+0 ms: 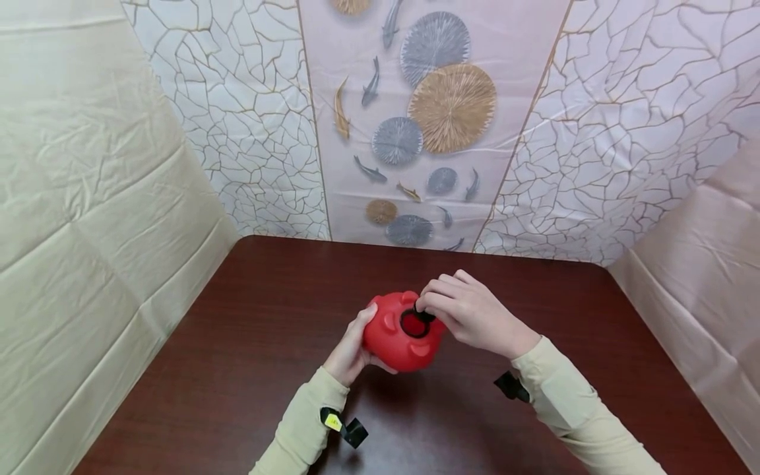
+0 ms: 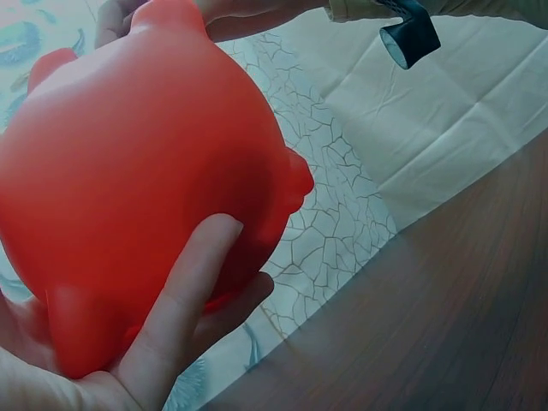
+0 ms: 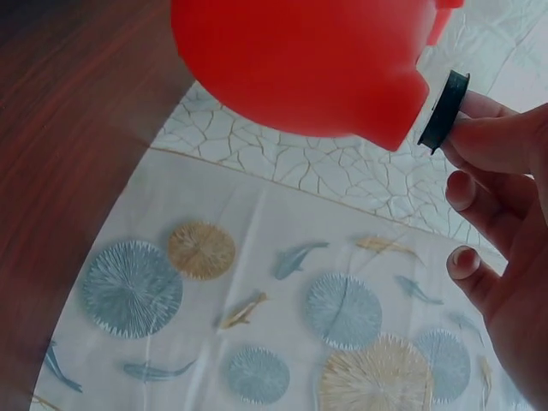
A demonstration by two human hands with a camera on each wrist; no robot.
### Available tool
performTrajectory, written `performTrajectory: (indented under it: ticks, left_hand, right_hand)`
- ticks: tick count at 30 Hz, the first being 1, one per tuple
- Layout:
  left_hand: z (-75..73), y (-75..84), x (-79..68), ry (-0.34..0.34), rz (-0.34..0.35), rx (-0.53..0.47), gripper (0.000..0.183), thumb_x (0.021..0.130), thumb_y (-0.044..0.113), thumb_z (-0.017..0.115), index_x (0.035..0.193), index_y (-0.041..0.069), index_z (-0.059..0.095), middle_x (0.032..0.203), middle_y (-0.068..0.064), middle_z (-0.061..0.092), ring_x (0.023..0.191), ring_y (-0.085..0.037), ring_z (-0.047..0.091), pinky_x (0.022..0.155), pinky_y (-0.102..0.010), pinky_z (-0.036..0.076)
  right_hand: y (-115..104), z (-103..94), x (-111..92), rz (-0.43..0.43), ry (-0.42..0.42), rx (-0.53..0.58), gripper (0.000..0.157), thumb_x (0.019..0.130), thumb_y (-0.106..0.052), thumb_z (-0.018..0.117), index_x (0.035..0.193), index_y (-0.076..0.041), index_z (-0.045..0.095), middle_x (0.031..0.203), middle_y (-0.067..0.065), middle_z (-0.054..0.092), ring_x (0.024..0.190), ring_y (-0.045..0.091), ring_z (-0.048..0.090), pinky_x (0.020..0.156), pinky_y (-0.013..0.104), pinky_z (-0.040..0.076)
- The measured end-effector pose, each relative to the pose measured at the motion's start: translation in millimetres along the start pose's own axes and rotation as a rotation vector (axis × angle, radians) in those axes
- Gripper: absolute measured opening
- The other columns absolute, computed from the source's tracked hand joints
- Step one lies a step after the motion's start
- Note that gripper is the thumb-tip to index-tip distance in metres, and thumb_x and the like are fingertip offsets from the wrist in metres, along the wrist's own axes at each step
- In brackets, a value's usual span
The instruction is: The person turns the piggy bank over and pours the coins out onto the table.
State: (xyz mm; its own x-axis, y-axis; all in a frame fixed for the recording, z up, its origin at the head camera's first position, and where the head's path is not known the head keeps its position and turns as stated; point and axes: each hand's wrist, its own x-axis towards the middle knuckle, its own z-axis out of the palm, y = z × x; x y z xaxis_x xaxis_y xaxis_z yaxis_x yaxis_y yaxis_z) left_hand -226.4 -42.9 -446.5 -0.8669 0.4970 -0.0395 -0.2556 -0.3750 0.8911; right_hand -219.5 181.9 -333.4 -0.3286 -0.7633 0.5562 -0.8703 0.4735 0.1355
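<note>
A round red piggy bank (image 1: 399,348) with stubby feet is tilted above the table, its underside facing the head camera. My left hand (image 1: 351,351) holds it from the left and below, with fingers spread along its shell in the left wrist view. A black ring-shaped plug (image 3: 444,113) is pinched between the thumb and forefinger of my right hand (image 1: 472,315). In the right wrist view the plug stands close beside one foot of the bank, while other fingers hang loosely curled. From the head, a black ring outlines a round red area on the underside.
Beneath the hands spreads a dark reddish-brown table (image 1: 267,323). Behind it hangs a cloth backdrop (image 1: 267,119) with fish, round leaf shapes and crackle lines. Plain pale cloth (image 1: 77,198) flanks the left side. Each sleeve carries a strapped black wrist camera (image 1: 356,433).
</note>
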Motion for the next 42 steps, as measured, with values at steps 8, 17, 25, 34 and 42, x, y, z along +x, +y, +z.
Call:
performTrajectory:
  ticks: [8,17,25,34,42]
  left_hand:
    - [-1.1,-3.8,2.1,0.012,-0.006,-0.017,0.055,0.097,0.048,0.035,0.145,0.02,0.036,0.12,-0.002,0.058,0.1,-0.021,0.065,0.063,-0.043,0.06]
    - [-5.5,-21.7,-0.7,0.02,-0.057,-0.104,0.05,0.099,0.05,0.034,0.144,0.027,0.037,0.126,-0.003,0.054,0.105,-0.023,0.062,0.07,-0.04,0.061]
    - [-7.2,-25.0,1.7,0.004,-0.064,-0.083,0.051,0.1,0.05,0.032,0.146,0.026,0.033,0.127,-0.002,0.053,0.108,-0.023,0.061,0.07,-0.042,0.061]
    - [-7.7,-22.0,2.8,-0.025,-0.072,-0.101,0.051,0.1,0.049,0.032,0.146,0.026,0.033,0.128,-0.001,0.053,0.11,-0.022,0.06,0.072,-0.042,0.061]
    - [-8.7,-21.7,1.2,-0.001,-0.053,-0.12,0.054,0.099,0.05,0.036,0.147,0.027,0.032,0.134,-0.004,0.048,0.113,-0.023,0.057,0.075,-0.042,0.06]
  right_hand:
    - [4,-5.2,-11,0.025,-0.007,-0.026,0.012,0.086,-0.006,0.069,0.093,-0.016,0.066,0.091,-0.004,0.062,0.085,0.009,0.057,0.074,0.026,0.038]
    - [9,-8.3,-34,0.074,-0.02,-0.076,0.016,0.08,-0.004,0.07,0.089,-0.016,0.065,0.09,-0.006,0.062,0.083,0.008,0.056,0.072,0.025,0.036]
    - [22,-5.0,-65,0.102,-0.038,-0.179,0.025,0.074,0.002,0.072,0.089,-0.017,0.065,0.086,-0.008,0.059,0.08,0.01,0.054,0.07,0.026,0.036]
    - [33,-5.4,-95,0.221,-0.049,-0.23,0.024,0.074,0.003,0.072,0.088,-0.015,0.065,0.087,-0.005,0.061,0.082,0.014,0.057,0.069,0.03,0.039]
    - [43,-2.8,-124,0.351,-0.03,-0.223,0.019,0.078,0.0,0.07,0.085,-0.017,0.065,0.084,-0.006,0.063,0.08,0.012,0.057,0.068,0.029,0.04]
